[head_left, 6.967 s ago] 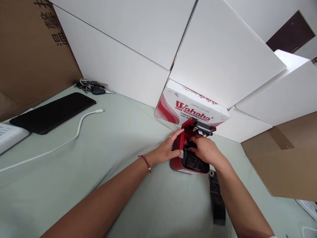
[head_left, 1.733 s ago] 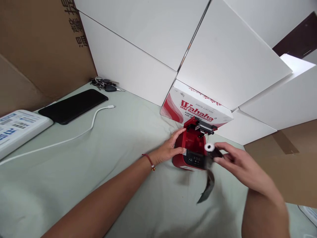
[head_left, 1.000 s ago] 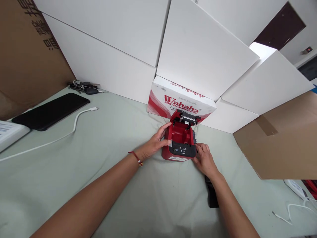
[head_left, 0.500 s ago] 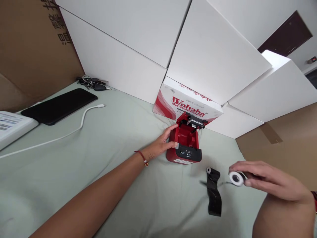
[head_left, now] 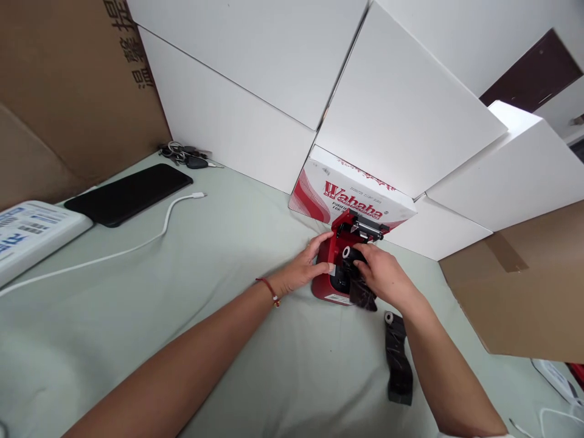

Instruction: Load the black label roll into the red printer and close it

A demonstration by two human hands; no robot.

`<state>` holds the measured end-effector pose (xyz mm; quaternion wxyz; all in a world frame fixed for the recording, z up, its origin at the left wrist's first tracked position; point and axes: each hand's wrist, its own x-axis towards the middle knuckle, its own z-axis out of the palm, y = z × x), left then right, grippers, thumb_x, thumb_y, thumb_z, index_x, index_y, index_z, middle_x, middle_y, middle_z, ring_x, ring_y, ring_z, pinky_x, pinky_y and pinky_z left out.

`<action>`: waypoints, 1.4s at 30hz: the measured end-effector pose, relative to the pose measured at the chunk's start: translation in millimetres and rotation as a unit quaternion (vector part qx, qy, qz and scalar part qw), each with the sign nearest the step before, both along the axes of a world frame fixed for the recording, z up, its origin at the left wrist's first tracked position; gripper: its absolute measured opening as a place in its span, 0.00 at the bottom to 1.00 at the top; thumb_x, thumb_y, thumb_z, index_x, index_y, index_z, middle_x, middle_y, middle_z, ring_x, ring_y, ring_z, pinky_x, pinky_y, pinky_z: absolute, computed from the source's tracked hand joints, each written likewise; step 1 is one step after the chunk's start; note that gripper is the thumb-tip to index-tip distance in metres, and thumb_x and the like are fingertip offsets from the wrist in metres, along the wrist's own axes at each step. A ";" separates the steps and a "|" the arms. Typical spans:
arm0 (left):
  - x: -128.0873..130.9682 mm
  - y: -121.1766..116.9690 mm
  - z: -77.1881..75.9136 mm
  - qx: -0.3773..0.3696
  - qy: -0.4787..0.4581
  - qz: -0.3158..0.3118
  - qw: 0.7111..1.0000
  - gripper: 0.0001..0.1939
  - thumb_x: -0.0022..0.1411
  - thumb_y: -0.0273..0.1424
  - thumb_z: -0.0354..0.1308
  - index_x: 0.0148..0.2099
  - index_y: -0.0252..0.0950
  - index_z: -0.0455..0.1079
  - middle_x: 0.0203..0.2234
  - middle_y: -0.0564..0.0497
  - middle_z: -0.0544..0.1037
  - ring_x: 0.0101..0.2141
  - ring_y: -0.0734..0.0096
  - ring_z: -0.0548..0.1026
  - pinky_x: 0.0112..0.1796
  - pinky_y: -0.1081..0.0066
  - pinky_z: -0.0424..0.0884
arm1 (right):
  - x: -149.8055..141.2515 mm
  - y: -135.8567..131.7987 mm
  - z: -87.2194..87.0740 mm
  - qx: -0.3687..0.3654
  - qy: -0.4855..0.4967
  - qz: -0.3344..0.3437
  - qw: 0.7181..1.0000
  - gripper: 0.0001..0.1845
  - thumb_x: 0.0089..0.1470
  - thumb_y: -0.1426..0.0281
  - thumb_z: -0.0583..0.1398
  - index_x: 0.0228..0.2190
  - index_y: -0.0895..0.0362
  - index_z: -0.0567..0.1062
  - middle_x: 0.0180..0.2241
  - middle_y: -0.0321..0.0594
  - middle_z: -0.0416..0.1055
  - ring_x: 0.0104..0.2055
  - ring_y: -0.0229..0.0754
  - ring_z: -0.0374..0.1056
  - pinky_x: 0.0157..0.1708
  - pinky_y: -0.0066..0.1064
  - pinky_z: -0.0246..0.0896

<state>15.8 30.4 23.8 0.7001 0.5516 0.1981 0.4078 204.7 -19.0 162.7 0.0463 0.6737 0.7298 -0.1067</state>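
A small red label printer (head_left: 322, 287) stands on the cloth with its lid raised at the back. My left hand (head_left: 306, 267) is closed on its left side, thumb at the front rim and fingers farther back. Between the thumb and fingers of my right hand (head_left: 381, 271) is a black ribbon roll (head_left: 351, 254) with a white core, over the printer's open bay. From it a loose tail of black film hangs across the front panel. A second black ribbon roll (head_left: 396, 350), partly unwound, lies on the cloth beside my right forearm.
A white and red carton (head_left: 360, 188) stands right behind the printer, against white boxes (head_left: 410, 103). To the left lie a black phone (head_left: 132, 193), a white cable (head_left: 132, 247), keys (head_left: 187, 155) and a white device (head_left: 31, 243). Brown cardboard (head_left: 524, 298) rises at the right.
My right hand has carried the ribbon roll from the right of the cloth to the printer's open bay. My left hand keeps its hold on the printer. The view has shifted slightly.
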 end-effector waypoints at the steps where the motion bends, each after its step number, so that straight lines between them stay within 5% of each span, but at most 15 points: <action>1: -0.1 0.4 0.0 0.002 0.000 0.000 1.000 0.44 0.62 0.36 0.67 0.76 0.47 0.54 0.77 0.44 0.56 0.75 0.47 0.55 0.74 0.44 0.51 | -2.7 3.4 -1.9 -0.008 -0.020 0.000 1.000 0.24 0.69 0.74 0.56 0.63 0.58 0.71 0.58 0.52 0.76 0.57 0.53 0.75 0.54 0.37 0.66; 8: 0.4 1.7 -1.7 0.002 0.019 -0.002 1.000 0.44 0.62 0.34 0.65 0.77 0.47 0.53 0.75 0.44 0.59 0.74 0.49 0.58 0.73 0.48 0.55 | -10.8 30.4 -17.0 -0.042 -0.048 0.016 0.998 0.22 0.64 0.77 0.60 0.58 0.59 0.77 0.52 0.53 0.81 0.51 0.54 0.78 0.45 0.35 0.64; 13: -0.8 2.0 -3.5 0.024 0.026 0.006 0.999 0.44 0.63 0.34 0.65 0.77 0.47 0.53 0.76 0.44 0.57 0.75 0.49 0.56 0.74 0.46 0.52 | -6.2 36.0 -22.9 -0.004 -0.027 0.014 1.000 0.21 0.66 0.76 0.60 0.59 0.59 0.76 0.55 0.55 0.80 0.55 0.54 0.77 0.50 0.39 0.68; 19: 0.0 2.5 -6.6 0.019 0.008 0.007 1.000 0.44 0.63 0.36 0.67 0.76 0.48 0.55 0.77 0.45 0.56 0.76 0.49 0.55 0.74 0.46 0.52 | 10.1 -31.4 -36.5 0.189 0.173 0.119 0.959 0.17 0.73 0.66 0.58 0.59 0.52 0.75 0.54 0.46 0.81 0.54 0.48 0.77 0.54 0.42 0.73; 24: -1.1 1.1 -1.1 0.000 -0.003 -0.005 1.000 0.44 0.63 0.36 0.67 0.76 0.46 0.54 0.75 0.44 0.60 0.74 0.50 0.59 0.74 0.47 0.53 | 9.1 -92.3 -72.8 0.314 0.123 0.163 0.927 0.28 0.69 0.76 0.60 0.67 0.51 0.68 0.63 0.48 0.75 0.65 0.51 0.70 0.66 0.53 0.64; 31: -9.1 -2.4 15.0 0.003 0.041 -0.011 0.999 0.39 0.66 0.38 0.63 0.75 0.45 0.56 0.75 0.45 0.61 0.73 0.47 0.62 0.73 0.46 0.55 | -0.6 -112.6 -103.7 0.393 0.130 0.116 0.903 0.33 0.66 0.81 0.58 0.69 0.54 0.67 0.62 0.48 0.77 0.67 0.48 0.69 0.71 0.53 0.59; 38: 3.3 30.4 57.2 0.072 0.144 0.173 0.972 0.30 0.75 0.51 0.49 0.70 0.41 0.64 0.73 0.43 0.65 0.74 0.52 0.60 0.74 0.49 0.53 | -2.1 -112.7 -114.8 0.403 0.178 0.098 0.892 0.35 0.65 0.81 0.58 0.70 0.50 0.66 0.61 0.46 0.77 0.67 0.48 0.70 0.72 0.54 0.58; 42: 19.8 48.3 83.0 0.090 0.104 0.181 0.974 0.30 0.75 0.53 0.48 0.65 0.38 0.70 0.68 0.41 0.72 0.70 0.52 0.66 0.71 0.51 0.58 | -1.5 -112.8 -117.7 0.397 0.183 0.098 0.894 0.37 0.65 0.82 0.56 0.71 0.50 0.63 0.63 0.45 0.76 0.68 0.46 0.69 0.73 0.52 0.57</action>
